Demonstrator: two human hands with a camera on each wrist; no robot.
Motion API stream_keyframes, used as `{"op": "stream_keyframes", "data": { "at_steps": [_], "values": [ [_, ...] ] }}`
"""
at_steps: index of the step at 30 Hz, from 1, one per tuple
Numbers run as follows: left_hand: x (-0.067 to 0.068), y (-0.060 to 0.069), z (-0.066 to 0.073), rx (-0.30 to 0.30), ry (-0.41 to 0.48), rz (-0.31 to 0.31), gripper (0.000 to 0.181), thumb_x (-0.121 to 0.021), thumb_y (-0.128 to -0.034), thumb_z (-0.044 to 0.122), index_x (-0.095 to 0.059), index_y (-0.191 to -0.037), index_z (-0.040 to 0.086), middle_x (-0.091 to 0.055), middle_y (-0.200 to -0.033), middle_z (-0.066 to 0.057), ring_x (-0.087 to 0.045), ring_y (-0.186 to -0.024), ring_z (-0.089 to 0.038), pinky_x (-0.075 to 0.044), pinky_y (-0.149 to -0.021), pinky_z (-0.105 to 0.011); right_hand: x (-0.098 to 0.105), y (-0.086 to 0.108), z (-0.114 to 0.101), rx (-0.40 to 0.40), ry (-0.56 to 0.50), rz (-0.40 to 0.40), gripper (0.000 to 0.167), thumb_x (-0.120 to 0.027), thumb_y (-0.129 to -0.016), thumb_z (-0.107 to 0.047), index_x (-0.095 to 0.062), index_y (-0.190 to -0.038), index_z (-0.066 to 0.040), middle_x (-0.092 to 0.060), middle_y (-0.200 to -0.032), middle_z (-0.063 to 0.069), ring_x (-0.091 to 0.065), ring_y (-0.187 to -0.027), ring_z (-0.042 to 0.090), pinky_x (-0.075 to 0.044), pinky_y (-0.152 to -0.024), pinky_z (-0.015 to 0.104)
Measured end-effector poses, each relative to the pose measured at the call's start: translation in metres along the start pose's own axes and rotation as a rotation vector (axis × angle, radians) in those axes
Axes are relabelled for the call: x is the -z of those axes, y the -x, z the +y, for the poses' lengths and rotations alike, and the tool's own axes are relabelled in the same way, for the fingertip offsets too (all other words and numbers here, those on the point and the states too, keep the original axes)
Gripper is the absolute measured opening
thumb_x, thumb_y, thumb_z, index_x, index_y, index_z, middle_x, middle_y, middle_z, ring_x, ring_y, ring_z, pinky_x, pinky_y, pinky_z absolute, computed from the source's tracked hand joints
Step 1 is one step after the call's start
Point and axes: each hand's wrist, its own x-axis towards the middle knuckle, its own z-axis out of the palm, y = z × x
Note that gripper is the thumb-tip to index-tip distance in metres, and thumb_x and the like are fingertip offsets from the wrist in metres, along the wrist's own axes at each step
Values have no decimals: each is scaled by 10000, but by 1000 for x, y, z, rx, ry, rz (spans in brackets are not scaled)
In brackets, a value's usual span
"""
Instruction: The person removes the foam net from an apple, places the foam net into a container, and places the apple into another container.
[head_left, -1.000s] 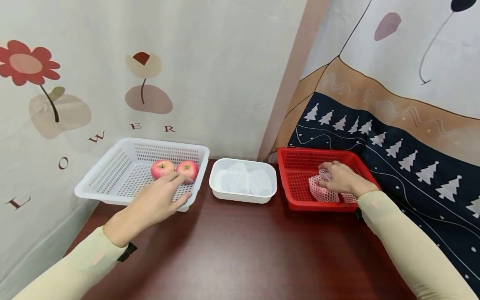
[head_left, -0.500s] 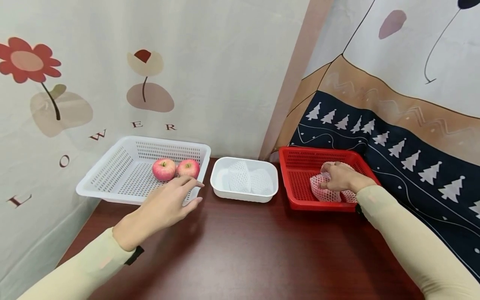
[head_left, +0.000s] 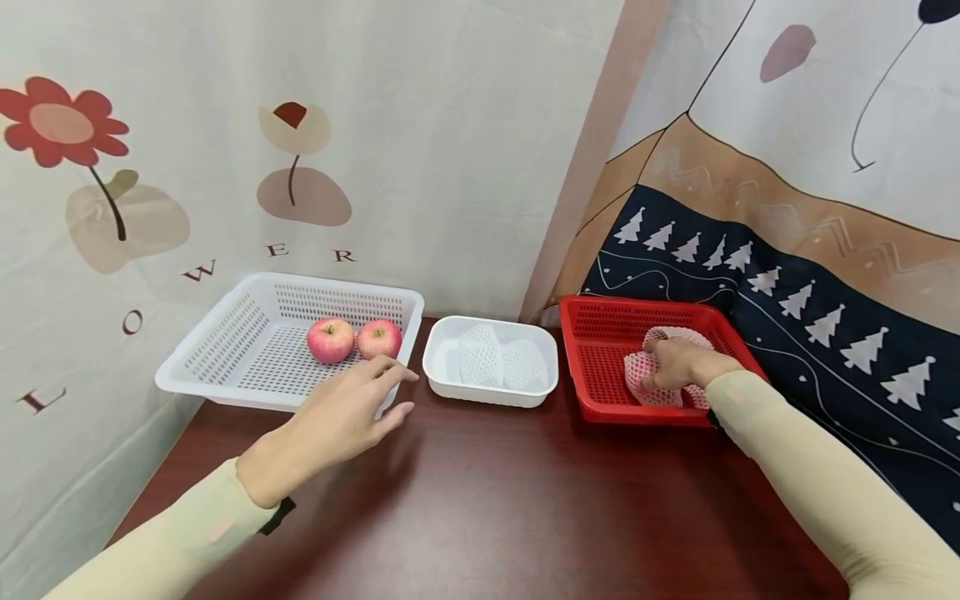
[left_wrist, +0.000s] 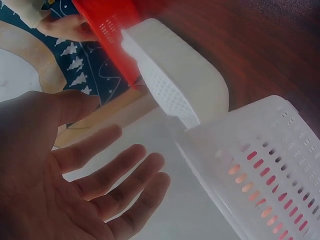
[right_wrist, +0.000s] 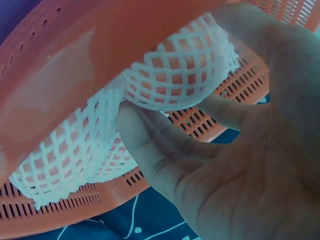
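Observation:
My right hand (head_left: 675,363) is inside the red basket (head_left: 603,410) and grips a white foam fruit net (right_wrist: 175,75), thumb on one side and fingers on the other. Another foam net (right_wrist: 65,150) lies beside it in the right wrist view. Whether anything fills the nets cannot be told. My left hand (head_left: 333,417) is held with fingers apart and nothing in them, by the front right corner of the white basket (head_left: 213,387). In that basket sit two red apples, one apple (head_left: 330,340) left of the other apple (head_left: 379,339).
Between the baskets stands a small white tray (head_left: 480,395) with two foam nets (head_left: 481,357) in it. All three containers rest on a dark red-brown table (head_left: 510,500). A printed curtain (head_left: 450,167) hangs behind them.
My left hand has drawn back from over the apples, moving right and slightly toward me. My right hand has stayed in the red basket, its fingers closing on the foam net.

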Motion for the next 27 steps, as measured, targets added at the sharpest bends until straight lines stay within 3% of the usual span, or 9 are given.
{"op": "stream_keyframes", "data": {
  "at_steps": [6, 13, 18, 27],
  "values": [
    [-5, 0, 4, -27, 0, 2, 339, -903, -1005, 256, -801, -1298, 119, -773, -1224, -74, -719, -864, -225, -633, -710, -421, -4, -4, -1, 5, 9, -30, 884, -865, -1016, -343, -488, -1688, 90, -617, -1617, 391, -622, -1489, 555, -476, -1288, 753],
    [-9, -1, 9, -42, -12, -1, 346, -897, -1014, 274, -792, -1301, 111, -787, -1261, -78, -800, -1007, -278, -680, -778, -475, -8, -10, -2, 42, 16, -27, 868, -890, -998, -307, -502, -1679, 65, -649, -1590, 366, -654, -1453, 514, -496, -1283, 728],
    [-10, -2, 12, -57, -12, 10, 332, -900, -1005, 267, -793, -1286, 125, -787, -1233, -55, -785, -969, -247, -662, -739, -444, -8, -13, 0, 39, 23, -36, 880, -906, -977, -287, -496, -1680, 50, -655, -1572, 368, -680, -1395, 480, -515, -1258, 737],
    [-15, -3, 16, -81, -7, 19, 346, -899, -1006, 265, -793, -1313, 145, -789, -1286, -60, -795, -992, -268, -676, -809, -479, -8, -15, 1, 55, 21, -46, 881, -919, -960, -288, -499, -1657, 49, -661, -1560, 372, -685, -1398, 474, -532, -1242, 726]
  ]
}}
